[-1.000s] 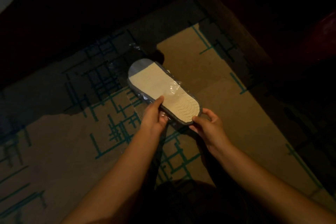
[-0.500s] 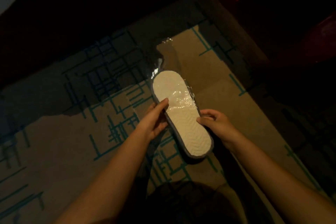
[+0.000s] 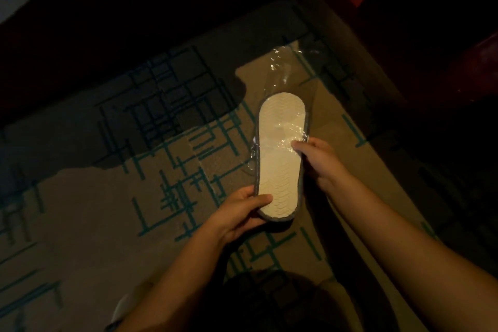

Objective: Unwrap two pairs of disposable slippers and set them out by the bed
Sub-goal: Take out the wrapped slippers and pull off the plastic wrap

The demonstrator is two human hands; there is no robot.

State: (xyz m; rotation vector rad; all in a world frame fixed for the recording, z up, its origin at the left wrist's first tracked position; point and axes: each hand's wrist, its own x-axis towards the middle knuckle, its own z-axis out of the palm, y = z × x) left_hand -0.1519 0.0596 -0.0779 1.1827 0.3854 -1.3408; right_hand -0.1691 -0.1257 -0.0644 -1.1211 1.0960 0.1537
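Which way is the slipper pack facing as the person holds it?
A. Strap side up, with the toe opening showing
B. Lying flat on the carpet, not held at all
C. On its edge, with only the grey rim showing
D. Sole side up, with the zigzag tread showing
D: the slipper pack shows its pale sole with zigzag tread, held above the carpet by the left hand and right hand.

Cream slipper sole [image 3: 280, 159], grey edging; tan carpet [image 3: 80, 224], teal line pattern.
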